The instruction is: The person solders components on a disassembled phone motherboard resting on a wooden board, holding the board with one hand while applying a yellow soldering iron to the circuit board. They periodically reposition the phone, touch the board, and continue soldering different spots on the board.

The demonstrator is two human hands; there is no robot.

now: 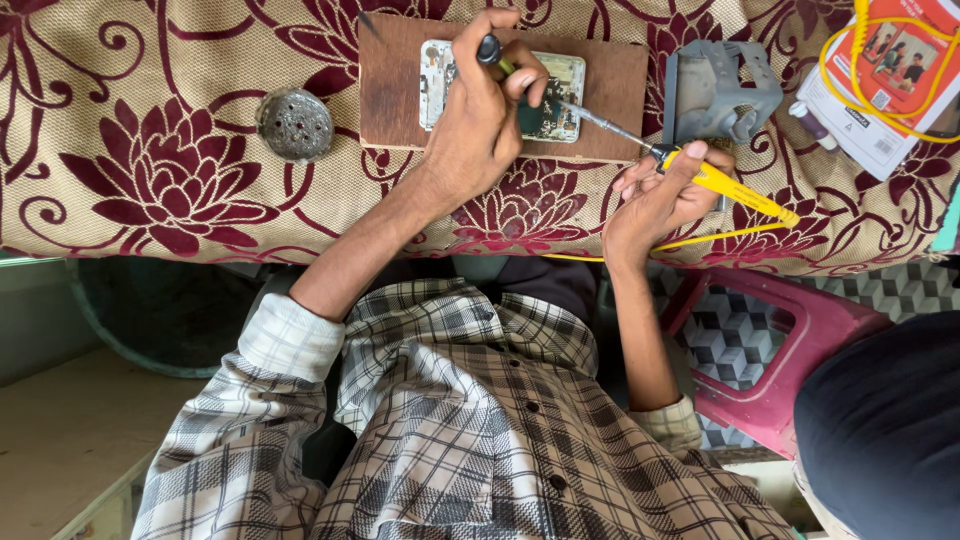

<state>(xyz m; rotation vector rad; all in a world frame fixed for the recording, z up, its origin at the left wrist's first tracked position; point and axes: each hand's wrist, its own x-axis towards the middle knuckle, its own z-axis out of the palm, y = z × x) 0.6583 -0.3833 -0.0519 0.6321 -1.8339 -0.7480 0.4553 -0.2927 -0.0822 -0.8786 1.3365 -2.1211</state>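
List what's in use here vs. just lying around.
In use:
- left hand holding black-handled tool
- opened phone on wooden board
- right hand holding soldering iron

Lying about:
- metal disc
- grey metal stand
- box with yellow cable
- pink stool

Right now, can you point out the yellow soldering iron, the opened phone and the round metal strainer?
yellow soldering iron [725,183], head view, on its yellow handle.
opened phone [560,85], head view, on its exposed right end.
round metal strainer [295,124], head view, on its perforated centre.
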